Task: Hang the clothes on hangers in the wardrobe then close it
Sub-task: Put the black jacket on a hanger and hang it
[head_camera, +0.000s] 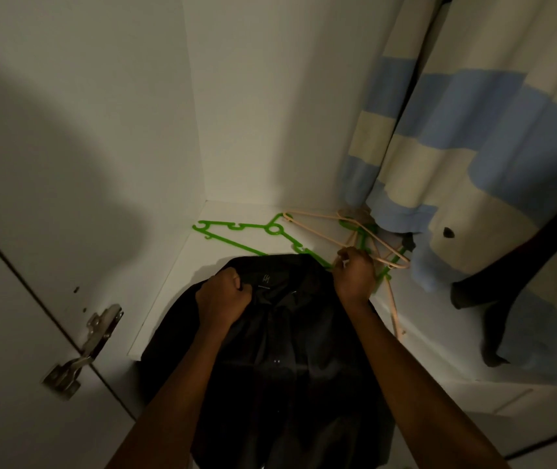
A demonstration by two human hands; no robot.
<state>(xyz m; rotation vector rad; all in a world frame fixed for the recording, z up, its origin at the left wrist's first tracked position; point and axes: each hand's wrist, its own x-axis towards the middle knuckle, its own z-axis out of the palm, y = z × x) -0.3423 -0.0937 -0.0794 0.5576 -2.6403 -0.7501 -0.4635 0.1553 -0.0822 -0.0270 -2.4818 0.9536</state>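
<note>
Looking down into the open wardrobe (243, 96), we see a black shirt (280, 350) spread over the front edge of its white shelf (233, 245), collar toward the back. The left hand (223, 296) is clenched on the collar at its left side. The right hand (354, 275) is curled at the collar's right end, where it meets a tangle of hangers; we cannot tell whether it grasps the cloth, a hanger, or both. A green hanger (236, 231) lies flat on the shelf just behind the shirt, and a peach hanger (324, 218) crosses other green ones beside the right hand. A blue-and-cream striped garment (466, 137) hangs at the right, its hem near the hangers. A metal hinge (84, 346) sits on the door at lower left.
</note>
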